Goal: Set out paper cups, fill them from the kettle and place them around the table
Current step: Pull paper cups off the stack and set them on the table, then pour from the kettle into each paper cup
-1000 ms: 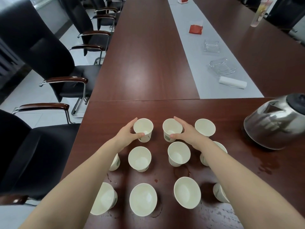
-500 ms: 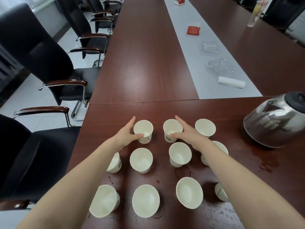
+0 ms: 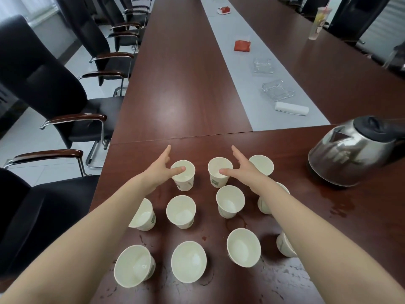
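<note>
Reaching: both bare forearms stretch forward over the near end of the dark reddish-brown wooden conference table.
Left hand: the left hand sits against the left side of the far-left white paper cup, fingers straight and together, pointing away. Its thumb is spread over the cup's mouth, and nothing is gripped.
Right hand: the right hand mirrors it at the far-middle white paper cup. The fingers are straight along the cup's right side and the thumb lies across the opening, so the hand is spread and not closed round the cup.
Contact: from this angle it is hard to tell whether either thumb actually touches a rim.
Cups: eleven white paper cups with green print stand mouth-up in three rows on the near tabletop. Three are in the far row and four in each nearer row, one of them partly hidden behind the right forearm.
Kettle: the rounded stainless-steel kettle with a black lid stands at the right, well apart from the hands.
Spill: a wet patch lies on the wood just in front of the kettle.
Centre strip: a pale grey strip runs down the table, bearing two clear glass ashtrays, a rolled white cloth and a red packet.
Seats: black office chairs with wooden armrests line the left side.
</note>
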`<state>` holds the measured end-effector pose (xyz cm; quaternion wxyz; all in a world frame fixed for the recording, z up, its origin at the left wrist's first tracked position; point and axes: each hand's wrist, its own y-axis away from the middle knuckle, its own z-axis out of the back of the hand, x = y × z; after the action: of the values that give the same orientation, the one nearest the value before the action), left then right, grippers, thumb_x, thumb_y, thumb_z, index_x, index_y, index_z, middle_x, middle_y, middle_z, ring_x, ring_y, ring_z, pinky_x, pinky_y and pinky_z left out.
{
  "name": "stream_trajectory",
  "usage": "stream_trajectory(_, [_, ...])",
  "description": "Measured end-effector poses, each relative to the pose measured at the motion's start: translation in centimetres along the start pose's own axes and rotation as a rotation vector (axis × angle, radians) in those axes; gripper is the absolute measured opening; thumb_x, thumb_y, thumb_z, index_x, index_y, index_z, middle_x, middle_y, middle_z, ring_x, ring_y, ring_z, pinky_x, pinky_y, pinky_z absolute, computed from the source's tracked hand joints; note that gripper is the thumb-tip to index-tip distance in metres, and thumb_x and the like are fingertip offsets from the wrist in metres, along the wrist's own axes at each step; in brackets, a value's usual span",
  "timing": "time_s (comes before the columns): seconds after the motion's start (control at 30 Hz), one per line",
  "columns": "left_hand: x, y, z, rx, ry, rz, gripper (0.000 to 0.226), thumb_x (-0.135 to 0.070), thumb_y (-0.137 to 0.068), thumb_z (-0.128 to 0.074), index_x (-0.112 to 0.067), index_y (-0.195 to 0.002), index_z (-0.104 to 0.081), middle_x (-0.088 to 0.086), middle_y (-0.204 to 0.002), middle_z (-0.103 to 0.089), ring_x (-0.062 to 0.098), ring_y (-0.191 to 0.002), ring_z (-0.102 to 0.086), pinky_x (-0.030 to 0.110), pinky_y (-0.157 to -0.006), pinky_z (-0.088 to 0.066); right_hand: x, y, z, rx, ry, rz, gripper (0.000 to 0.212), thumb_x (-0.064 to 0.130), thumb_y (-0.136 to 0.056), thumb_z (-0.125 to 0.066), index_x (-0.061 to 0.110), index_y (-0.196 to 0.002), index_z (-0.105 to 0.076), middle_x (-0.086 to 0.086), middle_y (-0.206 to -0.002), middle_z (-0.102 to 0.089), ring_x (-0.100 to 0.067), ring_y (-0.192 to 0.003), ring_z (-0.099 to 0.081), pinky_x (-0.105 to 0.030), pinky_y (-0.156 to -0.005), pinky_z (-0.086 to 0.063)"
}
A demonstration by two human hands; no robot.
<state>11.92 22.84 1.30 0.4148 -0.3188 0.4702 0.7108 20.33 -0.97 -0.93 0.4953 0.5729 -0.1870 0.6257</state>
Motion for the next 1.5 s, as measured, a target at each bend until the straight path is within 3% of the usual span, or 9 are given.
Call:
stream_trajectory(0.23, [-5.4, 0.8, -2.2, -0.121, -0.006, -0.155, 0.088, -0.025, -0.082, -0.074, -0.026, -0.151, -0.019, 0.003, -0.157, -0.022, 0.016, -0.143, -0.023, 0.030, -0.108, -0.027, 3.3, 3.9, 2.8, -0.089, -0.077, 0.183, 0.089, 0.026, -0.078, -0.075, 0.035, -0.148, -0.021, 0.013, -0.155, -0.026, -0.005, -0.138, -0.023, -0.029, -0.112, -0.023])
stream_trajectory(0.5, [-14.8, 3.8, -12.2, -0.174, 0.291, -0.292, 0.050, -0.025, -0.085, -0.069, -0.020, -0.130, -0.047, -0.003, -0.126, -0.057, 0.013, -0.114, -0.055, 0.027, -0.089, -0.039, 5.9, 10.0, 13.3, -0.072, -0.186, 0.293, 0.033, 0.015, -0.083, -0.070, 0.024, -0.113, -0.058, 0.002, -0.106, -0.071, -0.008, -0.100, -0.065, -0.029, -0.098, -0.046])
stream_trajectory(0.77, [-21.0, 6.1, -31.3, 0.066, 0.717, -0.129, 0.018, -0.023, -0.089, -0.064, -0.019, -0.104, -0.054, -0.002, -0.107, -0.061, 0.010, -0.097, -0.061, 0.026, -0.081, -0.049, 1.9, 11.6, 29.6, -0.409, -0.242, 0.288, 0.011, 0.006, -0.091, -0.058, 0.015, -0.089, -0.064, 0.001, -0.071, -0.072, -0.006, -0.060, -0.064, -0.019, -0.066, -0.053])
stream_trajectory(0.9, [-24.2, 5.9, -40.9, 0.156, 0.828, 0.029, 0.015, -0.032, -0.093, -0.058, -0.017, -0.096, -0.057, 0.001, -0.106, -0.062, 0.016, -0.104, -0.060, 0.028, -0.085, -0.048, -1.0, 10.7, 37.3, -0.581, -0.113, 0.265, 0.006, 0.014, -0.090, -0.060, 0.016, -0.087, -0.065, 0.001, -0.082, -0.068, -0.008, -0.073, -0.062, -0.027, -0.075, -0.051])
stream_trajectory(1.07, [-27.5, 3.3, -48.8, 0.160, 0.882, 0.177, 0.053, -0.045, -0.093, -0.053, -0.005, -0.127, -0.051, 0.004, -0.119, -0.059, 0.019, -0.118, -0.054, 0.031, -0.097, -0.044, -5.1, 8.7, 43.1, -0.618, -0.019, 0.152, 0.022, 0.027, -0.093, -0.054, 0.011, -0.103, -0.067, 0.002, -0.102, -0.064, -0.012, -0.101, -0.057, -0.037, -0.100, -0.045])
stream_trajectory(1.17, [-28.2, 1.2, -51.1, 0.099, 0.884, 0.239, 0.061, -0.053, -0.092, -0.050, -0.008, -0.132, -0.048, -0.004, -0.096, -0.053, 0.011, -0.085, -0.052, 0.026, -0.081, -0.044, -7.4, 7.1, 44.3, -0.526, -0.035, 0.010, 0.027, 0.036, -0.096, -0.047, 0.017, -0.098, -0.066, 0.002, -0.108, -0.063, -0.016, -0.110, -0.056, -0.040, -0.105, -0.040])
stream_trajectory(1.33, [-28.3, -1.3, -52.4, -0.013, 0.884, 0.263, 0.062, -0.054, -0.094, -0.044, -0.007, -0.134, -0.048, -0.007, -0.075, -0.046, 0.006, -0.064, -0.042, 0.022, -0.062, -0.036, -9.7, 5.8, 44.1, -0.360, -0.061, -0.126, 0.037, 0.043, -0.098, -0.040, 0.019, -0.114, -0.062, -0.003, -0.113, -0.060, -0.021, -0.107, -0.055, -0.032, -0.094, -0.040])
stream_trajectory(1.43, [-27.9, -2.1, -52.4, -0.059, 0.919, 0.287, 0.061, -0.058, -0.092, -0.043, -0.008, -0.126, -0.052, -0.008, -0.076, -0.047, 0.005, -0.065, -0.043, 0.021, -0.062, -0.037, -10.6, 5.7, 44.0, -0.319, -0.017, -0.083, 0.039, 0.043, -0.099, -0.039, 0.018, -0.124, -0.057, -0.004, -0.119, -0.057, -0.023, -0.114, -0.052, -0.035, -0.097, -0.038])
stream_trajectory(1.5, [-27.6, -2.4, -52.3, -0.069, 0.919, 0.289, 0.054, -0.060, -0.092, -0.042, -0.008, -0.098, -0.056, -0.007, -0.077, -0.049, 0.005, -0.065, -0.045, 0.021, -0.063, -0.037, -11.0, 6.2, 44.2, -0.284, 0.014, -0.034, 0.032, 0.042, -0.099, -0.039, 0.023, -0.116, -0.058, -0.002, -0.116, -0.060, -0.020, -0.111, -0.053, -0.033, -0.096, -0.039])
